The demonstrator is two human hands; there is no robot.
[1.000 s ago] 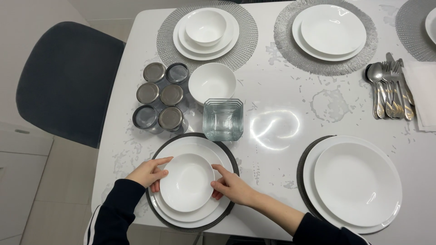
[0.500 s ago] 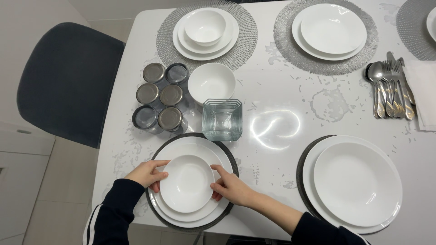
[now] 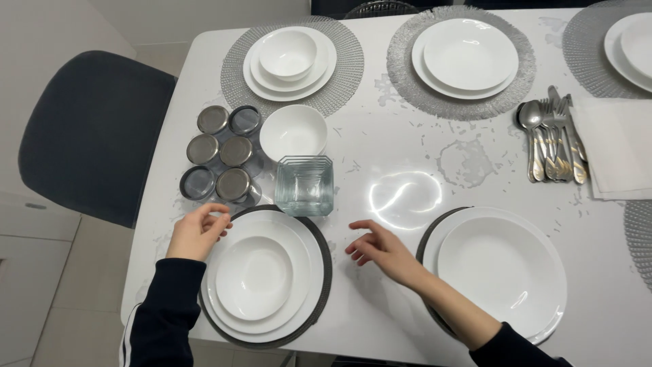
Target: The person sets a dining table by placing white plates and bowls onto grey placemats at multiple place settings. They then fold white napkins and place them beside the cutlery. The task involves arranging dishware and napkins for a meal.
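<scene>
Presently, the small white bowl (image 3: 255, 277) is seen resting on two stacked white plates (image 3: 309, 253) over a dark round mat (image 3: 327, 266), at the near edge of the white bench (image 3: 394, 163).

Grip state: left hand (image 3: 195, 231) is held just left of the bowl, fingers loosely curled, nothing gripped; it lies over the plate rim. Right hand (image 3: 382, 248) is held right of the bowl, clear of the mat, fingers spread, nothing gripped.

Risk, as judged: the glass dishes (image 3: 305, 185) are stacked just beyond the bowl; a careless reach past them could knock the stack. The mat overhangs the bench edge slightly, so a sleeve could drag the setting off.

Counts:
- place settings in view: five, one cut off at the far right
- bowls: three, including a loose bowl (image 3: 293, 132) beyond the set one
- metal-lidded jars (image 3: 221, 153): six, left of the loose bowl
- cutlery bundle (image 3: 551, 139): one, pieces not countable
</scene>
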